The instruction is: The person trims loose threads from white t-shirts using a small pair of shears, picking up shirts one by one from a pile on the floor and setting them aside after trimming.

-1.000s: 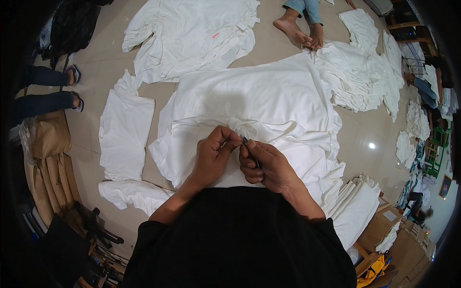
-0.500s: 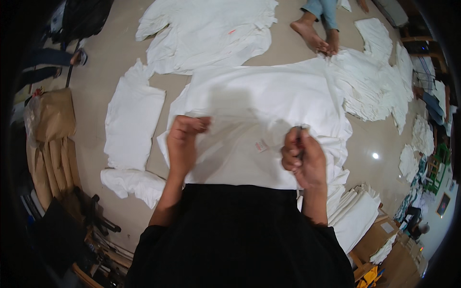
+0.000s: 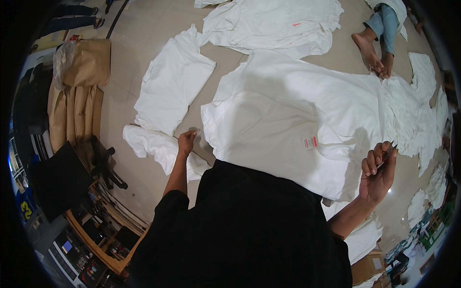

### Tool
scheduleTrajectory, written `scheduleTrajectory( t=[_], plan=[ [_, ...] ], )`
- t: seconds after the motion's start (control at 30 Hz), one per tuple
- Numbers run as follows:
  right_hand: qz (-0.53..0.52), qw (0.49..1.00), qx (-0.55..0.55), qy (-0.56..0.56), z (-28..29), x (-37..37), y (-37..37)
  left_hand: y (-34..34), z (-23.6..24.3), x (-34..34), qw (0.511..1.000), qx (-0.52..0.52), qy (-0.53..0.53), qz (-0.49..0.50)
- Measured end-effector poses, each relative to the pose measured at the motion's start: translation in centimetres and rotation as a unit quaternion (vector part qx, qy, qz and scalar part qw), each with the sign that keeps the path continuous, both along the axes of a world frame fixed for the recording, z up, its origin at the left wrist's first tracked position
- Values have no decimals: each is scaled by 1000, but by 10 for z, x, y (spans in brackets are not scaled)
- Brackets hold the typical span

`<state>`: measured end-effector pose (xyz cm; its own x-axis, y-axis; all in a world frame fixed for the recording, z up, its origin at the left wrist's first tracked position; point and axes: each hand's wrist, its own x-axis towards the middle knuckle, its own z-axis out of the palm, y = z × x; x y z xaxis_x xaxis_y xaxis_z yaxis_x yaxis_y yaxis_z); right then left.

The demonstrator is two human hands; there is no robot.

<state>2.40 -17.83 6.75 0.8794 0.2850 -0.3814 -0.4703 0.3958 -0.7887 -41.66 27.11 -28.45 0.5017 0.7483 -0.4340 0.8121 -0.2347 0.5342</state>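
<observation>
A white garment [image 3: 283,91] is spread in front of me on the floor and over my lap, with a small red-and-white label [image 3: 310,142] on it. Off the garment's left edge is my left hand [image 3: 186,142], its thumb and fingertips pinched together. Whatever is between them is too small to make out. My right hand [image 3: 377,173] is closed round small dark thread snips [image 3: 382,163], held above the garment's right side. Their pointed tips stick out past the fingers, and the rest is mostly hidden.
White garments lie at the left [image 3: 174,79] and far side [image 3: 271,24], with a crumpled pile [image 3: 408,115] at right. Another person's bare feet [image 3: 369,52] are beyond. Brown paper packages [image 3: 86,62] and a black chair [image 3: 62,175] stand left; a cardboard box [image 3: 367,269] is near right.
The view has swung left. My left hand has moved left, off the garment, still pinched. My right hand has gone out to the right with the snips. The label shows more plainly.
</observation>
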Motion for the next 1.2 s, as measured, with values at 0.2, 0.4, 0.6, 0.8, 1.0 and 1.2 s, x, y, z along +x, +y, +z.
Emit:
scheduleTrajectory(
  t=[0.2,0.4,0.6,0.8,1.0,1.2],
  plan=[
    [-52,998,-36,-32,5,-4,-9,30,10,21,994,21,98,37],
    [-86,946,-290,-118,-16,-2,-53,39,51,101,986,-9,-160,56],
    [131,761,-579,-261,1,-4,-59,-35,211,273,931,33,-296,-211],
    [144,760,-589,-234,-29,-18,-105,-56,239,312,911,-51,-180,-368],
    [-4,828,-518,-214,-11,-21,-136,-18,246,290,886,-293,-336,-129],
    [-125,763,-544,-324,-5,53,-75,-1,262,330,929,-109,-338,-106]
  ],
)
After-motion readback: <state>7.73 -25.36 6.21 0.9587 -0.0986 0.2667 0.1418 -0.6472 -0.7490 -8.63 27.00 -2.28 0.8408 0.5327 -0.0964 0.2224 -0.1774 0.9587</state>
